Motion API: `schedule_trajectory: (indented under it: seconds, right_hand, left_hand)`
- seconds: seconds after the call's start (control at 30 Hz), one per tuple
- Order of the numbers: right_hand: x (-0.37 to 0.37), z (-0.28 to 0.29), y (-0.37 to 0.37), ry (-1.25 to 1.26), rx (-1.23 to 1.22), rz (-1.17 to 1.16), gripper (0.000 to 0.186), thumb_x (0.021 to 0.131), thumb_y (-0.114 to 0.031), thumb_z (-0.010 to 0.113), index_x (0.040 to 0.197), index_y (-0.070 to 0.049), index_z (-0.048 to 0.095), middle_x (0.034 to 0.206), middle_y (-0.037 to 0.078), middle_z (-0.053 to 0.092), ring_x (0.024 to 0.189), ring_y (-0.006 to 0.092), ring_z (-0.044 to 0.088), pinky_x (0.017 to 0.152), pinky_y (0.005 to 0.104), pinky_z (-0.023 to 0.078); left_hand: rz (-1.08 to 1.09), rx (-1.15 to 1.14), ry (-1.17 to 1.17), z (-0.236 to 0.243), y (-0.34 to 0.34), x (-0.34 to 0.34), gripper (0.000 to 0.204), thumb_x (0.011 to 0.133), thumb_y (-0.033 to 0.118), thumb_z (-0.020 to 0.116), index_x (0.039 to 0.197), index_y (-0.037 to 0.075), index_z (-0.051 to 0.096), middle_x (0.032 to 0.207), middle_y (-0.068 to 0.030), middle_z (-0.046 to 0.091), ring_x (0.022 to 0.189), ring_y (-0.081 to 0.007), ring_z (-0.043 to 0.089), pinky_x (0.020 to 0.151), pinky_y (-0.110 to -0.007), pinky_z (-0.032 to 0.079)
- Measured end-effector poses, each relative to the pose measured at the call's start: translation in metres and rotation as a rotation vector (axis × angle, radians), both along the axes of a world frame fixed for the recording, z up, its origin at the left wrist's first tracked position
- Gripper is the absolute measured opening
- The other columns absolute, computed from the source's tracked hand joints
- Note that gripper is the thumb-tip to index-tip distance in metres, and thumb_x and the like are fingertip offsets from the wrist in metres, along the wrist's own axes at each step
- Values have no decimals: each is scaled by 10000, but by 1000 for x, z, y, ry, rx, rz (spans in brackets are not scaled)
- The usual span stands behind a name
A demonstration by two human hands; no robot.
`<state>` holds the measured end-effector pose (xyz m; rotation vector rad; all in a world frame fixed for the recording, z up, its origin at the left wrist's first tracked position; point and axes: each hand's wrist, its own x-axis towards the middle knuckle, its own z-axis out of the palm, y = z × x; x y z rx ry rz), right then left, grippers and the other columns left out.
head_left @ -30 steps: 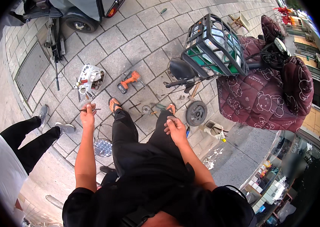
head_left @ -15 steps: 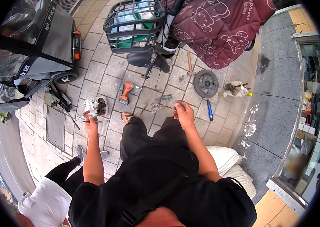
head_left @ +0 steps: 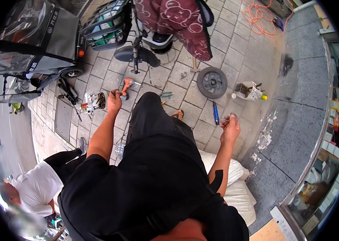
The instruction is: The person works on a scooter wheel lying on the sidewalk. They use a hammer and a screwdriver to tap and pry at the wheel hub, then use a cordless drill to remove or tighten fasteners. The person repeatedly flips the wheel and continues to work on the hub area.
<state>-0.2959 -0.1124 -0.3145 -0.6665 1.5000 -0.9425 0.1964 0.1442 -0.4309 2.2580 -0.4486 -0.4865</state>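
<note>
My left hand (head_left: pixel 114 102) is closed at the end of an outstretched arm, just left of the orange cordless drill (head_left: pixel 126 86) on the paving. What its fingers hold, if anything, is hidden. Out to the right, my right hand (head_left: pixel 230 127) is raised with the fingers curled together; a small dark thing may sit at the fingertips, too small to name. A blue tool (head_left: pixel 216 112) with a long handle lies near that hand. Beyond it is a black wheel (head_left: pixel 212 82) with its tyre. Green-handled pliers (head_left: pixel 166 94) lie ahead of my knee.
An electric bike with a basket (head_left: pixel 107 30) and maroon quilted cover (head_left: pixel 177 18) stands ahead. A hammer (head_left: pixel 194 66), a container of tools (head_left: pixel 247 90) and another container (head_left: pixel 94 102) sit on the ground. A covered three-wheeler (head_left: pixel 57 44) and a person (head_left: pixel 37 186) are left; white sacks (head_left: pixel 239 201) lie behind right.
My body has stepped forward, one knee raised. My right hand has swung out to the right. My left hand has moved forward toward the drill; the thin dark rod seen in it no longer shows.
</note>
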Motion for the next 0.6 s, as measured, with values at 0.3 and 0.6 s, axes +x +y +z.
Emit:
schedule_trajectory:
  seconds: [0.3, 0.6]
  right_hand:
    - [-57, -3, -66, 23, 48, -132, 304, 1020, -254, 633, 1225, -30, 634, 925, 89, 693, 682, 168, 660, 599, 302, 537]
    - [-85, -16, -227, 191, 72, 31, 276, 1003, -216, 643, 1178, -3, 650, 909, 76, 689, 658, 139, 647, 543, 274, 524]
  left_hand:
    - [-381, 449, 92, -49, -33, -72, 340, 1052, 297, 516, 1058, -15, 652, 935, -200, 761, 959, -387, 729, 850, -471, 544]
    - [-787, 385, -68, -153, -151, -61, 370, 1022, 311, 488, 1012, 1, 690, 922, -197, 758, 959, -407, 725, 860, -498, 549]
